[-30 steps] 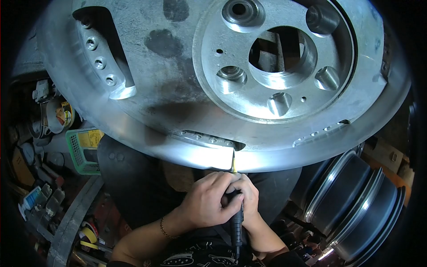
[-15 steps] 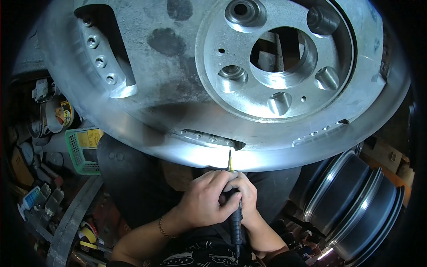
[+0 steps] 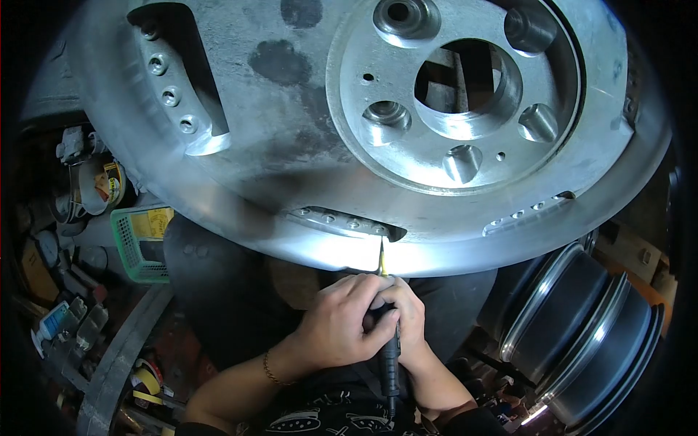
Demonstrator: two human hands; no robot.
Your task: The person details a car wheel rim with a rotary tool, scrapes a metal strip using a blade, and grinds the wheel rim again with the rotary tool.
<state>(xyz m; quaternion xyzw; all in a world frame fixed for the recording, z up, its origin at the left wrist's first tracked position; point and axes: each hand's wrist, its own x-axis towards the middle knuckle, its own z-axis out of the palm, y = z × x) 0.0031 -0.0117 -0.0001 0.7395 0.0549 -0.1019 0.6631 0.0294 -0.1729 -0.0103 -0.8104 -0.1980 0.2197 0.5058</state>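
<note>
A large bare-metal wheel disc (image 3: 291,138), with a thick rim, bolt holes and slotted openings, fills the upper view. Both hands are closed around a slim black handheld rotary tool (image 3: 390,363), whose cord end points down toward my shirt. Its thin tip, yellowish near the base, reaches up to the right end of the lower slot (image 3: 349,221) in the wheel; exact contact is hard to make out. My left hand (image 3: 338,312), below a chain bracelet, wraps over the tool's front. My right hand (image 3: 407,312) grips it from the other side, its fingers partly hidden.
Several dark wheel rims with shiny edges (image 3: 582,334) lie at the lower right. At left stand a green plastic basket (image 3: 138,251) holding something yellow, a curved metal strip (image 3: 120,363), rolls of tape (image 3: 147,379) and cluttered tools. My knees are under the wheel's near edge.
The view has shifted slightly, so the wheel appears a little further right and up. Both hands keep the same grip, with the tool's tip at the same slot end.
</note>
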